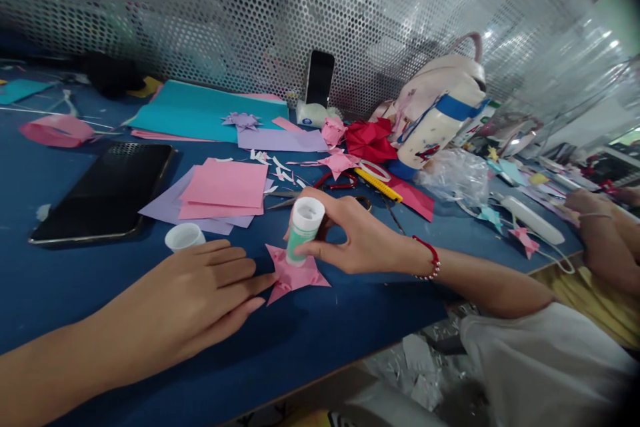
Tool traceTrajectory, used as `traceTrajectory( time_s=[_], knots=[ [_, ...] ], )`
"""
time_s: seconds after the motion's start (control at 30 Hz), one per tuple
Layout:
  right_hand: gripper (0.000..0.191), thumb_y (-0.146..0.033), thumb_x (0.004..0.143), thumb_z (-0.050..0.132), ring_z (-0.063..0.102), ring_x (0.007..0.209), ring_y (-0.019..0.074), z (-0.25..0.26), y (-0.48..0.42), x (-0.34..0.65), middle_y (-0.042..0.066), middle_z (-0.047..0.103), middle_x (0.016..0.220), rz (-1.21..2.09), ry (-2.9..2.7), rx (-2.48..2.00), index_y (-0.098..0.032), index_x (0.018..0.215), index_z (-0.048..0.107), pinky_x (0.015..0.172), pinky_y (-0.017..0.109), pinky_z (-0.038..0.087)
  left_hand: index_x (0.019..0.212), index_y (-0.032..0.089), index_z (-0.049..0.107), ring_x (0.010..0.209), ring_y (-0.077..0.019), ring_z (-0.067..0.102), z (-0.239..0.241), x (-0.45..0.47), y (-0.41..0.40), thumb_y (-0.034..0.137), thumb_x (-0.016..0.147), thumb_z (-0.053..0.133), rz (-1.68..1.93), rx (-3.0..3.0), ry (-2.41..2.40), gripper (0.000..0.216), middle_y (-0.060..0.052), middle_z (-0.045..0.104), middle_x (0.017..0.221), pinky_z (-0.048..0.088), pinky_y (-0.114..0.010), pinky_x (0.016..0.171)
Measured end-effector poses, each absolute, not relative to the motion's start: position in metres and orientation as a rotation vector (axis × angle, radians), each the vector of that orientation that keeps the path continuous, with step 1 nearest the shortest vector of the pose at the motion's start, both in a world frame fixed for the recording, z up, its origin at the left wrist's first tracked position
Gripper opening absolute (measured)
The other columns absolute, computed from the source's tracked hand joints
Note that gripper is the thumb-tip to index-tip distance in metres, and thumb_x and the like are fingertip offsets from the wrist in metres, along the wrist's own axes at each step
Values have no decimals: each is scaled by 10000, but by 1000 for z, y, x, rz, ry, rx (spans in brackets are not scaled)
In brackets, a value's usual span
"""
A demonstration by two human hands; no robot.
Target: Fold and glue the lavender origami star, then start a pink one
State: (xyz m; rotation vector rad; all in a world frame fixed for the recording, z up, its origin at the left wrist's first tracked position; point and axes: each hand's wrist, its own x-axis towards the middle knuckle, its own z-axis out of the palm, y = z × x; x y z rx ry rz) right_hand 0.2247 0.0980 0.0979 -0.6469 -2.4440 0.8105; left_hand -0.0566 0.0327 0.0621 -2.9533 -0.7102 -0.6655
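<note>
My right hand (345, 230) grips a glue stick (302, 233) with a white base and green label, held upright with its lower end against a pink folded paper star (300, 278). The star lies flat on the blue table (360, 320) near its front edge. My left hand (200, 293) lies with fingers stretched out, the index fingertip pressing on the star's left side. Just beyond that hand stands a white glue stick cap (185, 237). Where the glue stick meets the paper is partly hidden.
Pink paper squares (225, 188), a black phone (107, 190), scissors (285, 200) and a yellow cutter (379, 185) lie beyond my hands. Behind them are blue paper sheets (200, 110), red folded paper (370, 139), a bag (435, 80) and a perforated metal screen (240, 20). Another person's arm (607, 233) is at right.
</note>
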Motion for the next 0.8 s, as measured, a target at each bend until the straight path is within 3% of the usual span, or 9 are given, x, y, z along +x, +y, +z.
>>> traceTrajectory(
  time_s=[0.23,0.5,0.7,0.8],
  knots=[
    [258,-373,1006,794,665,820,183,99,91,240,47,761,1023,859,-2439,-700,-202,1110,631,766,299,528,1369,306,758,940,-191,740,54,-64,31,256,1140,457,-646,-3011,-831,381,2,826,1091,553,-312,839],
    [284,-444,1035,769,656,845,180,101,85,235,38,720,1018,942,-2431,-659,-205,1097,628,786,295,530,1363,313,759,999,-216,774,52,-63,33,242,1136,443,-649,-2993,-815,396,-3,843,1121,575,-344,941],
    [317,-467,1033,767,627,760,154,95,89,223,8,688,956,884,-2401,-595,-206,1096,598,713,265,479,1251,296,778,911,-201,733,55,-59,29,247,1191,291,-665,-2961,-891,493,-4,816,1029,530,-346,826],
    [319,-473,1044,746,590,739,146,92,93,218,-2,675,923,808,-2385,-579,-208,1096,578,701,258,457,1192,268,788,869,-186,713,56,-59,28,245,1194,307,-650,-2947,-786,481,-14,798,978,513,-348,821]
  ],
)
